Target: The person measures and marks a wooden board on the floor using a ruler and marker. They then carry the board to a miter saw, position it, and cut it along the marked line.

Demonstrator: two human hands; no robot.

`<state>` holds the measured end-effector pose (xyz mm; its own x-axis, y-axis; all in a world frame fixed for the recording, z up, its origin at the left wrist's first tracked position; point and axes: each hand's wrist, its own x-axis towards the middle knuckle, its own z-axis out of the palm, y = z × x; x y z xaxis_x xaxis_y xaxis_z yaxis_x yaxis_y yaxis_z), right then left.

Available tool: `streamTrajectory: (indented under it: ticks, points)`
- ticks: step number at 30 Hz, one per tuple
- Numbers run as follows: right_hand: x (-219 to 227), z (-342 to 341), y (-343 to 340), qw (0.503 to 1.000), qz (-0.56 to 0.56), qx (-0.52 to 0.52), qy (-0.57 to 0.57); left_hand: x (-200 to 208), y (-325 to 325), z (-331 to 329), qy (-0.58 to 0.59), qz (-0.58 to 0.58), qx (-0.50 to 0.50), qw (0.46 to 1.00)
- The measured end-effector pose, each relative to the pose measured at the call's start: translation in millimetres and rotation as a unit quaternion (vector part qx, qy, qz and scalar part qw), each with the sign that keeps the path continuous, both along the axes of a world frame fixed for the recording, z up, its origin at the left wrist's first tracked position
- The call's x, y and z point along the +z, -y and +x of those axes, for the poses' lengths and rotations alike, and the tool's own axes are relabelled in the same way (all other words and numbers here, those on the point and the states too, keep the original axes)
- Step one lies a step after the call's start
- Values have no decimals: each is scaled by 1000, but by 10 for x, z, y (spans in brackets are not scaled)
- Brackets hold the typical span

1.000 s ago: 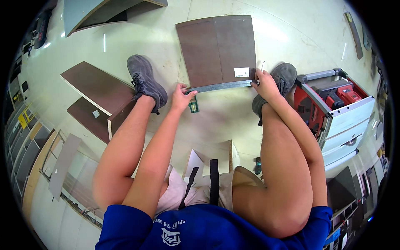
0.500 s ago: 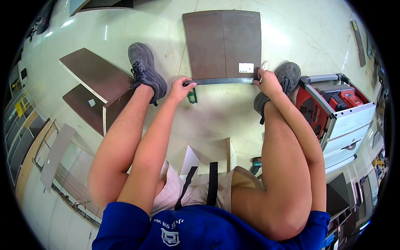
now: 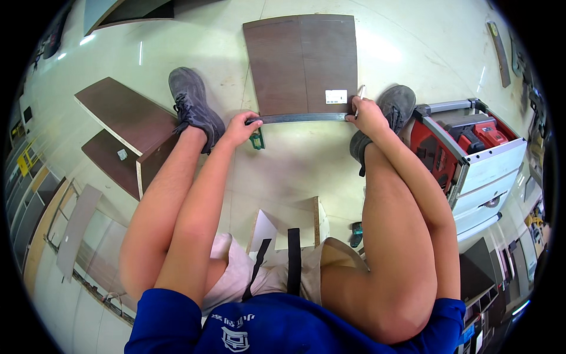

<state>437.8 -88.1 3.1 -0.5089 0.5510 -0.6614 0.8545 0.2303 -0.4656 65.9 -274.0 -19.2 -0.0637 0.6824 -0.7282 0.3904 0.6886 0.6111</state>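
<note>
A dark brown board (image 3: pixel 300 65) with a white label and a thin line along its length lies flat on the floor between my feet. Along its near edge runs a long metal ruler (image 3: pixel 303 117). My left hand (image 3: pixel 242 128) pinches the ruler's left end between thumb and fingers. At the other end, my right hand (image 3: pixel 369 114) grips the ruler by the board's near right corner. A thin white pen-like stick (image 3: pixel 362 91) pokes up from the right hand's fingers. Just below my left hand, a small green tool (image 3: pixel 257 139) rests on the floor.
Joined brown panels (image 3: pixel 121 121) stand beside my left shoe (image 3: pixel 194 103). Right of my right shoe (image 3: pixel 396 106) is a red and grey table saw (image 3: pixel 471 147). A teal and black power tool (image 3: pixel 356 234) and a white panel (image 3: pixel 262 230) lie near my shorts. A level-like bar (image 3: pixel 499 53) lies far right.
The whole view has shifted a little, so the board, ruler and hands appear farther left. Both hands keep their hold on the ruler, which stays along the board's near edge.
</note>
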Motion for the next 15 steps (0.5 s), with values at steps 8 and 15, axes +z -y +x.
streamTrajectory:
  ticks: [8, 15]
  points:
    - [0, -16, -22, 1000, -14, -11, -3, -52, 6, 64, -63, -11, 26, 998]
    - [-51, 43, -15, 1000, -8, -7, -13, 92, -38, 340, -186, -15, 36, 982]
